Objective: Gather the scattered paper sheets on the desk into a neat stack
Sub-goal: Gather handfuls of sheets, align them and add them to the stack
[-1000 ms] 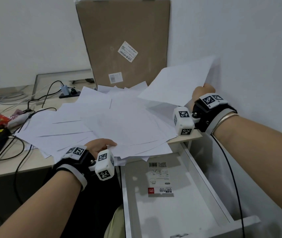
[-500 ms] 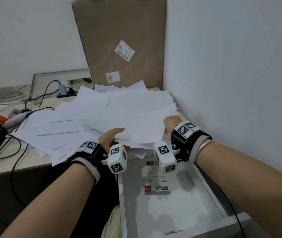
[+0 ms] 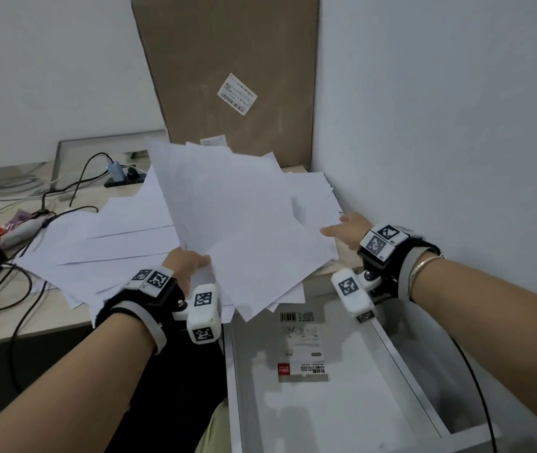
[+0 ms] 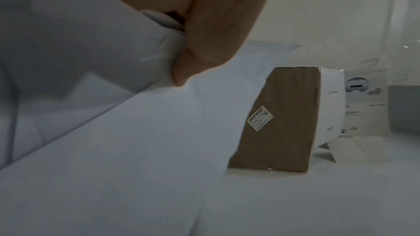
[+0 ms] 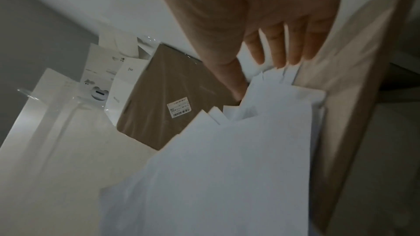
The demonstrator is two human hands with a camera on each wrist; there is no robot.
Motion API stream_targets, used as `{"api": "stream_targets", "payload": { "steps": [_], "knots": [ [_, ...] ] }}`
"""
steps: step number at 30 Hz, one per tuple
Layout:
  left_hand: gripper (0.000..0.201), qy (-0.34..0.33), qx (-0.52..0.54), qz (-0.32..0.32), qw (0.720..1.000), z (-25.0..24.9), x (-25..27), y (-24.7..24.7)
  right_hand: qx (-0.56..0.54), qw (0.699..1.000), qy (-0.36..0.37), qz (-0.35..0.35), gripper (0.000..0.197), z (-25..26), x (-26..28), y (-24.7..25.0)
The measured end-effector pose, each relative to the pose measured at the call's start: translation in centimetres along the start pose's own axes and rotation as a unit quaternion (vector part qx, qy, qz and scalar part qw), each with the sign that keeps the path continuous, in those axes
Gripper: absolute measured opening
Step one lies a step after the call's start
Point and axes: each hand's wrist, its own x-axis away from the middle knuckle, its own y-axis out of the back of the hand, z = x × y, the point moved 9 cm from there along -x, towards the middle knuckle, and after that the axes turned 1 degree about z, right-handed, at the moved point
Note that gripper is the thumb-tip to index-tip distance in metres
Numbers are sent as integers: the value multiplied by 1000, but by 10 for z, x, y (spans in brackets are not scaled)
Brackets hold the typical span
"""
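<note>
Left hand (image 3: pixel 185 261) fingers now pinch a lifted sheaf of white paper sheets (image 3: pixel 247 223); right hand (image 3: pixel 349 231), having released, fingers spread beside its edge. Gathering is underway.

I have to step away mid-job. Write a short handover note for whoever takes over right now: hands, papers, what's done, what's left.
Left hand: pinches the near corner of a loose bunch of sheets, lifted and tilted up off the desk.
Right hand: open, fingers straight, at the bunch's right edge by the wall; it grips nothing.
Other papers: fanned out flat on the desk to the left, some overhanging the near edge.
Open drawer lies right below the lifted bunch.
Done: part of the sheets gathered into one hand, edges uneven.
Left: collect the fanned sheets, square the edges, set down a neat stack.
</note>
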Motion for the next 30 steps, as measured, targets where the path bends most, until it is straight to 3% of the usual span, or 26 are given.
{"api": "stream_targets", "payload": {
  "steps": [6,10,12,14,15,18,19,22,23,30],
  "knots": [
    [31,-91,27,58,994,-50,5,10,-52,993,79,66,85,64,-9,9],
    [35,-120,30,71,990,-75,-2,17,-150,973,118,130,24,100,-11,6],
    [34,-140,35,77,987,-90,-5,16,-212,957,144,133,6,119,-11,9],
    [34,-161,40,77,983,-107,-7,13,-262,945,171,94,6,138,-12,16],
    [34,-171,40,75,982,-115,-9,12,-273,941,190,60,17,146,-15,22],
    [33,-206,47,64,975,-138,-16,11,-307,925,226,1,80,150,-52,25],
    [38,-214,60,64,973,-143,-18,11,-318,920,228,-5,86,150,-55,23],
    [47,-236,99,94,962,-151,-18,3,-349,912,216,5,38,152,-26,10],
    [46,-244,105,108,958,-152,-16,-1,-351,913,209,13,33,149,-23,4],
    [41,-259,148,106,949,-176,-18,-4,-379,900,214,20,58,144,-35,6]
  ]
}}
